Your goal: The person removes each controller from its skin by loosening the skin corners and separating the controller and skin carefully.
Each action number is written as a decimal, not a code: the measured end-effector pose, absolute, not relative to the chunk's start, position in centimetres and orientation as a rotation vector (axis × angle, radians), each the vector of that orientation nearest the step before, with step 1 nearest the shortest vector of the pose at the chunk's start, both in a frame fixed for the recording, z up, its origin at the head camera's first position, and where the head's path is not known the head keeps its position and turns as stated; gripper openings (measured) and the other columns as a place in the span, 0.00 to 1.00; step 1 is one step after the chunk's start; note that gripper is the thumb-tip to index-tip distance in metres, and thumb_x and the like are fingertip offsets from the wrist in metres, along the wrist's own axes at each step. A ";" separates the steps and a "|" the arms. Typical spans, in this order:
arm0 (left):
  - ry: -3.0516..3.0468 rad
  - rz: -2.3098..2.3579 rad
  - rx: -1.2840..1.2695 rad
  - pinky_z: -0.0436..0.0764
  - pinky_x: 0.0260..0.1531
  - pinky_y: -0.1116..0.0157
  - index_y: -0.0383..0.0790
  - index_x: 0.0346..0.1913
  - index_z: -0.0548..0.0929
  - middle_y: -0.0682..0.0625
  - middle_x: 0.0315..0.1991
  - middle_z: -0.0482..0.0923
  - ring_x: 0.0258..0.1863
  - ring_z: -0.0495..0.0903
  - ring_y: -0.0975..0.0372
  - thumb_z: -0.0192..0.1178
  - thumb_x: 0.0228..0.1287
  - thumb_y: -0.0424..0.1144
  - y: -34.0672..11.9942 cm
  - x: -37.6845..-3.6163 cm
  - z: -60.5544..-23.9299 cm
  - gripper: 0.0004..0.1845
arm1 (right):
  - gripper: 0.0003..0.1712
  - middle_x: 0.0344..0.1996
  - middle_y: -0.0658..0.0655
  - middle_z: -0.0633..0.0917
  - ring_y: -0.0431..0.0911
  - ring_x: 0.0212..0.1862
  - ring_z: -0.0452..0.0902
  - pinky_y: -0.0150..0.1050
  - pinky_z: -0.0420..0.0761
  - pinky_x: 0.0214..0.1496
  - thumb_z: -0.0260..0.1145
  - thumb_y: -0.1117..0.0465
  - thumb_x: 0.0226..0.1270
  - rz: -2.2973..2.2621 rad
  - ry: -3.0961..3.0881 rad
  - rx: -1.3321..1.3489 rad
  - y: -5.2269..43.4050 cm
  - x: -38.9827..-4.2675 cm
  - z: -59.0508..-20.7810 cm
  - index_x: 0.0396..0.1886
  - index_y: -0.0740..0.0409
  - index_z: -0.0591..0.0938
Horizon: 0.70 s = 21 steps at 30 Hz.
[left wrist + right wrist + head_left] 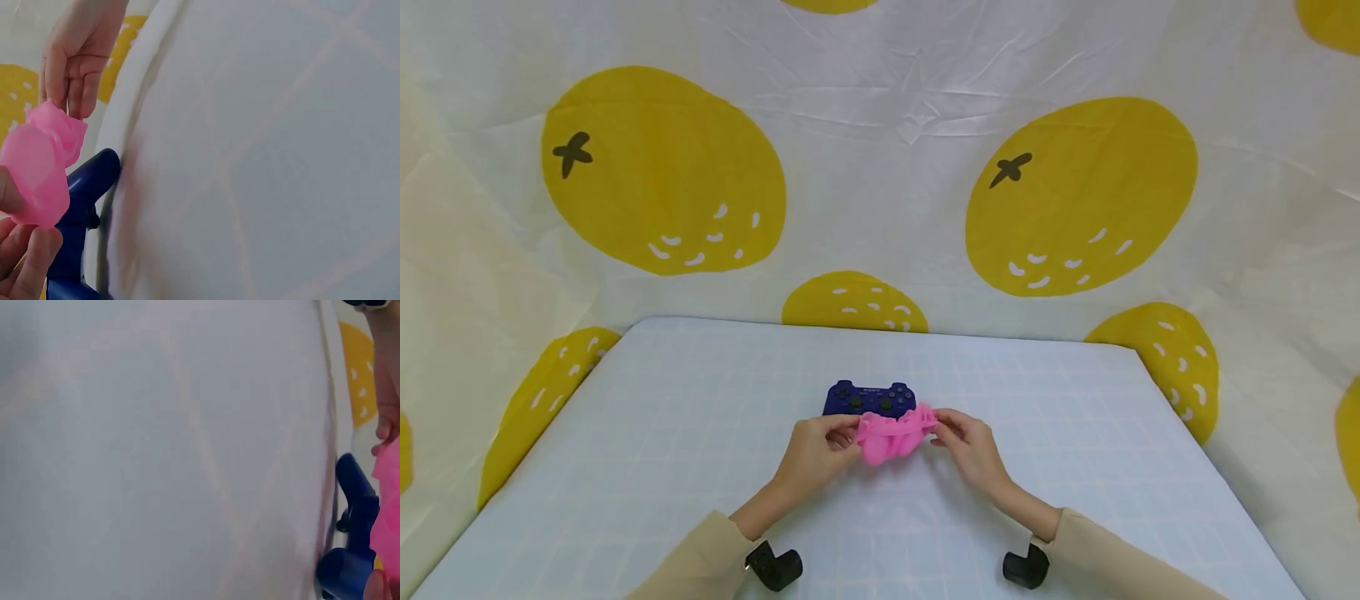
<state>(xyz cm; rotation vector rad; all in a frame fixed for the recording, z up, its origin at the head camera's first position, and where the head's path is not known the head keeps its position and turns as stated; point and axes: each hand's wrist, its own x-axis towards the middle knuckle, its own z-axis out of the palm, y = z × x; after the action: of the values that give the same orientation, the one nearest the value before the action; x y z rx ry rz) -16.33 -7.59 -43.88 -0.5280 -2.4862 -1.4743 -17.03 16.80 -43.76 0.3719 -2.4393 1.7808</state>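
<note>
A pink, soft silicone controller cover (891,439) is held up between both hands, in front of a dark blue game controller (850,398). My left hand (817,448) pinches the cover's left end between thumb and fingers. At the other end, the fingertips of my right hand (973,448) pinch its edge. The cover overlaps the controller's near side in the head view, hiding part of its grips. In the left wrist view, the limp, folded cover (37,172) shows close beside a controller grip (97,175).
A white cloth with faint checks covers the table (700,392). Behind it hangs a pale curtain (872,183) with large yellow fruit prints. Each wrist wears a small black camera (775,567).
</note>
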 end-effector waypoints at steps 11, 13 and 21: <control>-2.518 -1.682 -0.629 0.80 0.28 0.72 0.35 0.36 0.85 0.46 0.31 0.83 0.25 0.75 0.70 0.56 0.64 0.27 -8.7 -16.7 -44.3 0.07 | 0.23 0.50 0.58 0.82 0.32 0.45 0.79 0.31 0.79 0.54 0.47 0.69 0.74 2.407 -2.417 0.306 16.9 -17.2 -43.1 0.61 0.83 0.64; -2.507 -1.734 -0.734 0.80 0.29 0.71 0.35 0.35 0.84 0.45 0.31 0.81 0.28 0.75 0.69 0.53 0.64 0.27 -9.2 -16.9 -44.3 0.08 | 0.24 0.48 0.51 0.82 0.32 0.45 0.78 0.30 0.79 0.53 0.47 0.69 0.74 2.460 -2.419 0.350 17.0 -17.2 -43.0 0.63 0.84 0.62; -2.364 -2.015 -1.128 0.72 0.47 0.70 0.29 0.37 0.80 0.55 0.43 0.76 0.46 0.71 0.71 0.49 0.67 0.26 -10.0 -17.2 -43.8 0.08 | 0.16 0.33 0.43 0.79 0.36 0.36 0.71 0.29 0.74 0.44 0.45 0.63 0.78 2.650 -2.426 0.776 18.2 -17.5 -43.3 0.55 0.65 0.73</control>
<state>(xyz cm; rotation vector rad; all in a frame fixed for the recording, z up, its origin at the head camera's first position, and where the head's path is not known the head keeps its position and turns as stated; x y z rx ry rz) -17.22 -10.05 -43.81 -1.1279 -2.3644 -2.0150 -17.52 18.22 -43.28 0.7762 -2.4261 2.6500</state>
